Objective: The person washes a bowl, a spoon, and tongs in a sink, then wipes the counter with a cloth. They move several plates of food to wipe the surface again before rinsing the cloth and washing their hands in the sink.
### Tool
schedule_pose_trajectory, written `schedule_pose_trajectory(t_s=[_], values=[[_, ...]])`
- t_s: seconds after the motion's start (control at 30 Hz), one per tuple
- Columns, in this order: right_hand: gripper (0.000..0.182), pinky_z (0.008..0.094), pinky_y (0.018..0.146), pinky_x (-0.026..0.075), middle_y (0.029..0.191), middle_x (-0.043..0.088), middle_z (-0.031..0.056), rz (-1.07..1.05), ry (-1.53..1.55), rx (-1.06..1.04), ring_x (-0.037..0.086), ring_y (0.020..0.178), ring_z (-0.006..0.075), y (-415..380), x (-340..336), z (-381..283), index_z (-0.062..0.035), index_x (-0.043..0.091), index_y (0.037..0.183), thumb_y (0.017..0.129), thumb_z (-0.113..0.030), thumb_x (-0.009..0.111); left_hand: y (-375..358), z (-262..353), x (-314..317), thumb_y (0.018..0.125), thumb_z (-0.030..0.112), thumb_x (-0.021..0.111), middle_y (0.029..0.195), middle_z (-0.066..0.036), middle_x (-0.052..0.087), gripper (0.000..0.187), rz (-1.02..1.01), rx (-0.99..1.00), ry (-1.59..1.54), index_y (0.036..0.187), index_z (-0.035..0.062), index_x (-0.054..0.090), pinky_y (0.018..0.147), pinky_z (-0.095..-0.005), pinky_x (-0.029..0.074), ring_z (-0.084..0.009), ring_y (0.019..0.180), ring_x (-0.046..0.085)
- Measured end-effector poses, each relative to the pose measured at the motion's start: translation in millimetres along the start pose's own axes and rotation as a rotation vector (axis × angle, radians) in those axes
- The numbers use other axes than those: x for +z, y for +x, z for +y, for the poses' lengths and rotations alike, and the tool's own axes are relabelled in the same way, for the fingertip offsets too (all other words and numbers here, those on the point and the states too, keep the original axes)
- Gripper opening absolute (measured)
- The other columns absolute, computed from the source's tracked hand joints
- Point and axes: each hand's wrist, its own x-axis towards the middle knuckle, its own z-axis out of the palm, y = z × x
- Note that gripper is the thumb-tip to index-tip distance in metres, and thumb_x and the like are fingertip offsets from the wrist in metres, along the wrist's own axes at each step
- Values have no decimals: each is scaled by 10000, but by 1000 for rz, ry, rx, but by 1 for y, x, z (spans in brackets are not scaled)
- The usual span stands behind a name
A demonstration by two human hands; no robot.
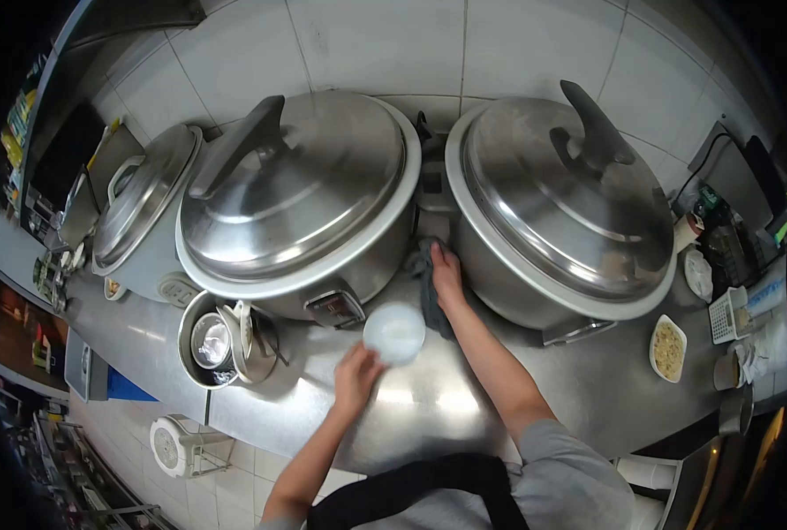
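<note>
My left hand [356, 375] grips the near left edge of a small white bowl [395, 334], slightly smeared by motion, over the steel counter. In the gap between two large rice cookers, my right hand [446, 272] is closed on a dark grey cloth [430, 296] that lies against the counter. The left rice cooker [314, 185] and the right rice cooker [561, 203] both have their metal lids on. The fingertips of my right hand are partly hidden by the cloth.
Left of the cookers stands another lidded cooker [146, 203], with a metal pot [190, 353] holding smaller vessels in front. A white dish of chopped food [668, 349] and a white basket [726, 316] stand at right. A white stool [177, 446] is on the floor.
</note>
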Motion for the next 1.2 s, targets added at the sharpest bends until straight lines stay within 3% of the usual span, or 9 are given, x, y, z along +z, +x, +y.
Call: schedule_pose_trajectory(t_s=[0.17, 0.5, 0.53, 0.57, 0.73, 0.87, 0.97, 1.0, 1.2], values=[[276, 394, 815, 390, 1035, 527, 229, 453, -587, -810, 487, 968, 372, 142, 71, 60, 24, 532, 994, 831, -183, 449, -91, -4, -62, 599, -10, 704, 1017, -191, 563, 214, 23, -182, 46, 762, -8, 566, 670, -292, 508, -254, 800, 619], [254, 386, 848, 399, 1084, 498, 230, 59, -1025, -535, 480, 1005, 360, 141, 52, 60, -9, 524, 1030, 826, -129, 433, -128, 5, -95, 559, -56, 716, 1007, -182, 567, 264, 87, -326, -12, 777, 9, 583, 652, -284, 526, -235, 787, 625], [247, 394, 840, 420, 1102, 490, 219, 175, -909, -621, 504, 979, 354, 111, 47, 52, -15, 530, 1013, 796, -108, 458, -121, 6, -96, 555, -55, 718, 1007, -183, 567, 267, 83, -247, 19, 777, 10, 584, 650, -283, 526, -236, 785, 624], [286, 396, 885, 388, 1106, 490, 211, -124, -1042, -278, 482, 1008, 352, 99, 43, 39, -21, 528, 1029, 764, -124, 500, -115, 8, -98, 552, -54, 720, 1007, -185, 567, 270, 78, -168, 53, 777, 11, 585, 649, -282, 526, -237, 784, 624], [344, 376, 946, 324, 1141, 469, 189, -230, -973, -627, 401, 1113, 319, -61, 9, 23, 16, 489, 1074, 758, -119, 478, -91, 21, -109, 550, -56, 719, 1016, -196, 561, 278, 52, -66, 32, 784, 15, 586, 658, -286, 527, -242, 811, 618], [461, 375, 951, 325, 1193, 434, 192, -748, -811, -478, 409, 1123, 307, -186, 18, 25, 0, 389, 1191, 760, -131, 484, -64, 28, -98, 572, -77, 700, 1059, -196, 541, 271, 22, -73, -72, 801, 5, 581, 684, -286, 535, -227, 849, 604], [437, 375, 924, 357, 1192, 442, 178, -631, -756, 37, 417, 1120, 293, -191, -18, -38, -14, 413, 1175, 756, -114, 485, -30, 31, -74, 623, -103, 650, 1048, -169, 546, 233, -109, 33, -134, 820, -8, 569, 686, -284, 537, -212, 856, 593], [398, 372, 934, 346, 1183, 454, 171, -522, -972, -433, 411, 1125, 294, -168, -46, 10, -12, 447, 1147, 770, -134, 488, -19, 26, -60, 633, -103, 638, 1034, -160, 550, 217, -119, 65, -171, 818, -15, 565, 684, -283, 537, -202, 843, 592], [397, 367, 957, 324, 1191, 455, 170, 328, -1273, -176, 394, 1145, 299, -194, -318, -5, 2, 489, 1108, 760, -180, 544, 47, 9, 26, 678, -32, 642, 716, -86, 579, 153, -119, 197, -137, 793, -23, 540, 593, -247, 467, -143, 660, 570]])
